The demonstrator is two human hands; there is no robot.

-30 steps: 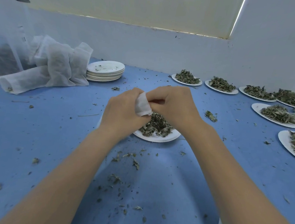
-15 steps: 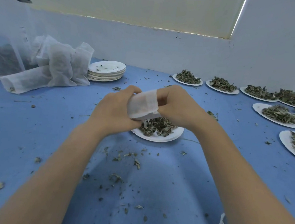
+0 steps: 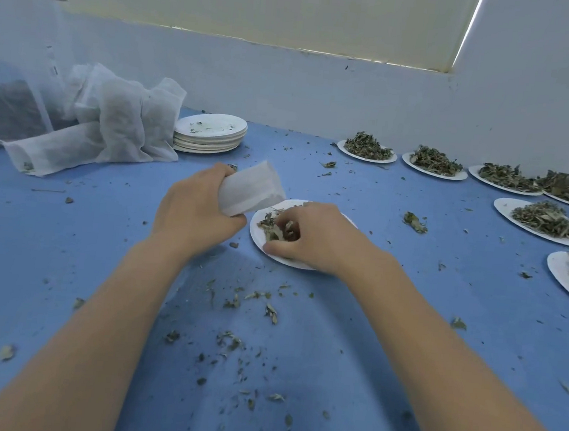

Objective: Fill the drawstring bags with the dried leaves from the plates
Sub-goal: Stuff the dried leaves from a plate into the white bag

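Observation:
My left hand (image 3: 195,211) grips a small white drawstring bag (image 3: 251,189), held tilted just left of and above a white plate (image 3: 262,244) in the middle of the blue table. My right hand (image 3: 312,236) lies on that plate with its fingers curled round a clump of dried leaves (image 3: 273,227). Most of the plate's leaves are hidden under this hand. The bag's mouth cannot be made out.
Several plates heaped with dried leaves (image 3: 368,147) line the back right and right edge. A stack of used plates (image 3: 211,133) and a heap of filled white bags (image 3: 112,121) sit at the back left. Loose leaf bits (image 3: 230,341) litter the table (image 3: 67,248) between my arms.
Both hands held the bag together over the plate before. Now my right hand has let go of it and dropped onto the leaves, while my left hand keeps the bag, shifted left.

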